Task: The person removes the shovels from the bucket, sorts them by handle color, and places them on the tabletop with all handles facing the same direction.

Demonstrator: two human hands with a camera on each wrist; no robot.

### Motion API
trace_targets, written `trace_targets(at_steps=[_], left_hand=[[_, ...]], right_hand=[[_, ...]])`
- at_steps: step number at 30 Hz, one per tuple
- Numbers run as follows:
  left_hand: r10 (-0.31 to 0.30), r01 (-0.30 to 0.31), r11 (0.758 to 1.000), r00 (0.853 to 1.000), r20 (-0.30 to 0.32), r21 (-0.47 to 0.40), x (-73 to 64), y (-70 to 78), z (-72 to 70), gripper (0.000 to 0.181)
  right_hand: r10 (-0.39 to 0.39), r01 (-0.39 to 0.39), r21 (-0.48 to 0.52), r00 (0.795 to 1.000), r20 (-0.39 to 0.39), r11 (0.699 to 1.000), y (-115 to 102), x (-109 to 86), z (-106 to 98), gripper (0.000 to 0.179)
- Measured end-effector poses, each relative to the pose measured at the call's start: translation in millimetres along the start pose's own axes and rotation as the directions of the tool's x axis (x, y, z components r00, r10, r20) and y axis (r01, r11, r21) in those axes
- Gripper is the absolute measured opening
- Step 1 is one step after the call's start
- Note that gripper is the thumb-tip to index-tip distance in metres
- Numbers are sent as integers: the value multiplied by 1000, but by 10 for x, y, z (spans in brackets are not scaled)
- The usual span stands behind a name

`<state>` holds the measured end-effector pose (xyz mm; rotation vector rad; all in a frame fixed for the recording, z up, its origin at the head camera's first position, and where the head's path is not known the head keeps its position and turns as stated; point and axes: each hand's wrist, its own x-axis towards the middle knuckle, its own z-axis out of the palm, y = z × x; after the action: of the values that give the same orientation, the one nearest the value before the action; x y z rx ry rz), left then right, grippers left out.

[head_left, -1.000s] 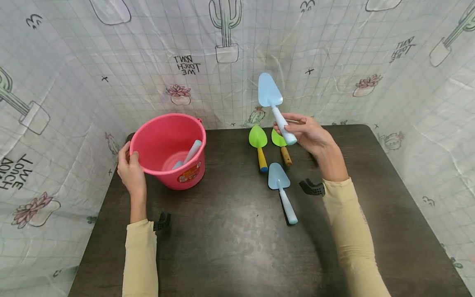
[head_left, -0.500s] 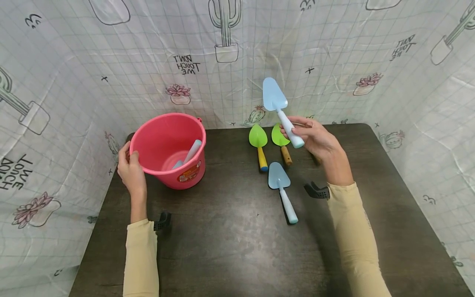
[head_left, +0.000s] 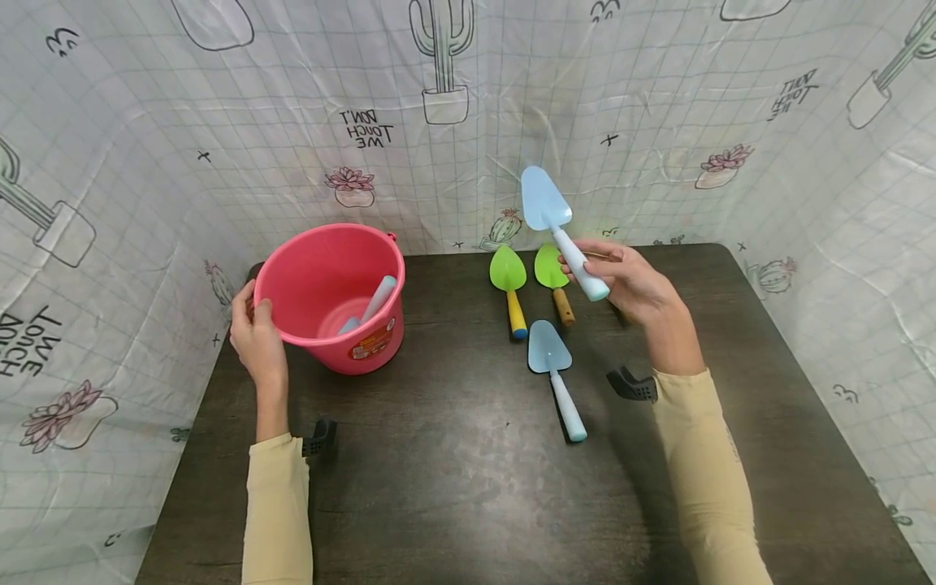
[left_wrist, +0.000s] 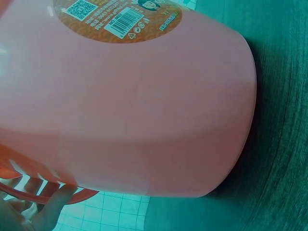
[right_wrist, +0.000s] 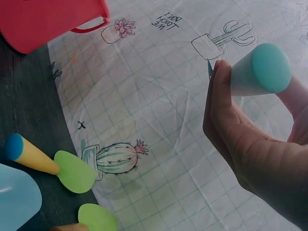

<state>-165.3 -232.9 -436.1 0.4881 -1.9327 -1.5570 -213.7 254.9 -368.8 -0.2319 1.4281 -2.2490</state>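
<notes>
At the left of the table stands a pink bucket (head_left: 329, 276), and my left hand (head_left: 259, 337) grips its rim on the left side. Inside the bucket leans a trowel with a pale handle (head_left: 379, 299). My right hand (head_left: 632, 280) pinches the white handle of a light blue trowel (head_left: 544, 199), held up in the air with its blade pointing up and to the left. The right wrist view shows the handle's turquoise end (right_wrist: 271, 68) between thumb and fingers. Below that hand a second light blue trowel (head_left: 559, 378) lies on the table.
Two green trowels lie near the back edge, one with a yellow handle (head_left: 516, 313), one with a wooden handle (head_left: 563, 307). Part of another brown handle (head_left: 621, 313) shows under the right hand. A printed cloth (head_left: 621, 97) hangs behind the dark table (head_left: 468, 487).
My right hand has moved right and slightly down and nearer, carrying the light blue trowel. The left hand stays on the bucket's rim, and the bucket has not moved.
</notes>
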Motion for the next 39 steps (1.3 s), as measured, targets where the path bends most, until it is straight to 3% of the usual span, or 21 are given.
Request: trace_targets(at_steps=[2, 6, 9, 12, 15, 19, 25, 39], left_hand=[[1, -1, 1000, 1000, -2, -2, -3, 3, 1, 37], [-16, 16, 1000, 1000, -6, -4, -105, 204, 2, 38], [-23, 23, 1000, 1000, -14, -3, -114, 224, 11, 39], [-21, 21, 1000, 1000, -20, 2, -24, 40, 18, 38], [-24, 24, 1000, 1000, -15, -1, 9, -39, 6, 38], [-25, 24, 1000, 1000, -9, -13, 10, -58, -3, 38], [-17, 17, 1000, 1000, -4, -16, -3, -67, -11, 39], [6, -6, 999, 1000, 9, -34, -33, -35, -21, 37]], right_hand=[[0, 0, 13, 1000, 4, 1000, 7, -15, -20, 32], [-2, 2, 15, 1000, -2, 1000, 24, -51, -67, 33], [1, -1, 1, 1000, -4, 1000, 34, -86, -96, 34], [16, -16, -10, 1000, -1, 1000, 48, -122, -122, 34], [29, -29, -17, 1000, 0, 999, 74, -159, -153, 35], [25, -25, -15, 1000, 13, 1000, 104, -207, -193, 37], [4, 0, -102, 1000, 30, 995, 136, -310, -238, 37], [54, -51, -97, 998, 24, 994, 221, -436, -335, 40]])
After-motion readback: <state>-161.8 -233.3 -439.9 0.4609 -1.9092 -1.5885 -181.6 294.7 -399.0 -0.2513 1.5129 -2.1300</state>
